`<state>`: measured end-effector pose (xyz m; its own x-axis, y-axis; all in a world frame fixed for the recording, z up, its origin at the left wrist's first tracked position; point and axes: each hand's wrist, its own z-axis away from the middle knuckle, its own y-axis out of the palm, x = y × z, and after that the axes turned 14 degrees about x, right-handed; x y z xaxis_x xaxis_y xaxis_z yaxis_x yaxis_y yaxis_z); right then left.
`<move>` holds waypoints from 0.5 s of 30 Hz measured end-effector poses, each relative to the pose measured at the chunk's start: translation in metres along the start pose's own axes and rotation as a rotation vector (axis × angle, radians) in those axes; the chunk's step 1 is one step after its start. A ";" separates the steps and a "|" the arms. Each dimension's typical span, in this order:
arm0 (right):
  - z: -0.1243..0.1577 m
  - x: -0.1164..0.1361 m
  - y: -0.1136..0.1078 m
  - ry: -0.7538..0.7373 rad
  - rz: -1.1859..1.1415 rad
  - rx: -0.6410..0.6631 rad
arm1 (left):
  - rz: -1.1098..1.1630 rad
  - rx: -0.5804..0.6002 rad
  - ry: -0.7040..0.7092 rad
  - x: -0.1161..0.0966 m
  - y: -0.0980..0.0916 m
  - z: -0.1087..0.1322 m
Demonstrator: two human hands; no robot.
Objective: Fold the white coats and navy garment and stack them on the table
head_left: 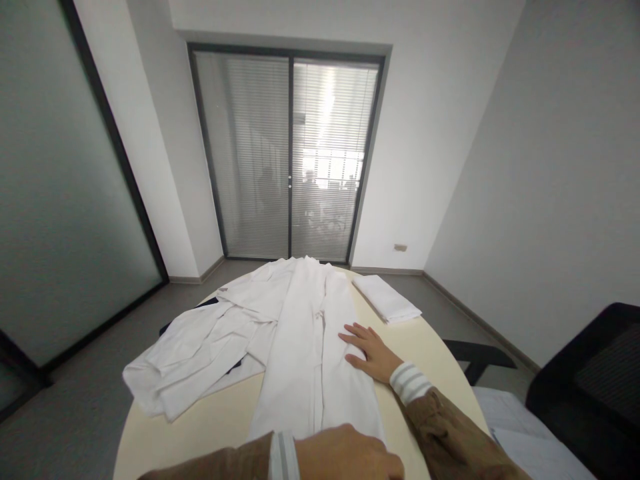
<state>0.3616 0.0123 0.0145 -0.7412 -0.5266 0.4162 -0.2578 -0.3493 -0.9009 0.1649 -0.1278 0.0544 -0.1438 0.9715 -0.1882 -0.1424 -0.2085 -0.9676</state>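
Observation:
A long white coat (295, 373) lies spread lengthwise over the round table, with one sleeve (185, 360) bunched out toward the left. My right hand (373, 355) rests palm down on the coat's right edge, fingers spread. At the bottom of the view, my left hand (345, 457) reaches across to the coat's near end. Its fingers are curled at the near right part of the cloth, and their tips are hidden. Both hands come out of brown sleeves with striped cuffs.
A folded white cloth (387, 298) lies at the table's far right. The pale round table (425, 353) has its curved edge close by. A black chair (590, 373) stands at the right, with white material (525, 427) on its seat. Behind is a glazed door (290, 153) with blinds.

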 end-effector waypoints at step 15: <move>-0.054 0.047 -0.036 0.380 0.162 -0.109 | 0.182 -0.190 -0.356 0.066 0.014 0.041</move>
<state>0.3029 0.0419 0.0599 -0.9480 -0.2374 0.2120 -0.1684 -0.1909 -0.9670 0.1133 -0.0715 0.0357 -0.4834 0.8145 -0.3209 0.0944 -0.3159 -0.9441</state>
